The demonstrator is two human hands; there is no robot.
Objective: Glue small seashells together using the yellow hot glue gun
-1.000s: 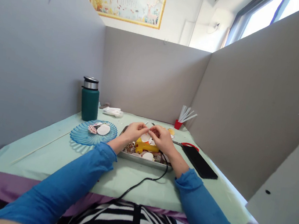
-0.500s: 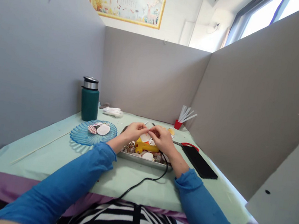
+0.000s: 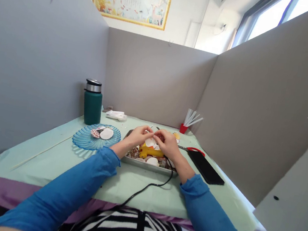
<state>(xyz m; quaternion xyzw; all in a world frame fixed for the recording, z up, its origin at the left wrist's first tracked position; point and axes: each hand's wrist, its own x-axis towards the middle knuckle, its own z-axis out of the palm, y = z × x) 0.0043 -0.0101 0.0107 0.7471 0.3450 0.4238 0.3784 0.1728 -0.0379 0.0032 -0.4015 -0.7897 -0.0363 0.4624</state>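
Observation:
My left hand (image 3: pixel 137 136) and my right hand (image 3: pixel 168 142) meet fingertip to fingertip above a metal tray (image 3: pixel 139 162). Both are pinched on a small white shell (image 3: pixel 150 142) held between them. Under my hands a yellow glue gun (image 3: pixel 150 151) lies in the tray among several shells, and its black cord (image 3: pixel 143 189) runs toward my body. A blue glass plate (image 3: pixel 83 142) to the left carries a white shell (image 3: pixel 107 134) and a striped one.
A green flask (image 3: pixel 92 102) stands at the back left, with a white cloth (image 3: pixel 116 115) beside it. At the right are a red cup of white sticks (image 3: pixel 183 128), red-handled scissors (image 3: pixel 195 150) and a black phone (image 3: pixel 205 167). Grey partitions enclose the table.
My hands stay together over the tray; the fingers shift very slightly on the shell. Nothing else has moved.

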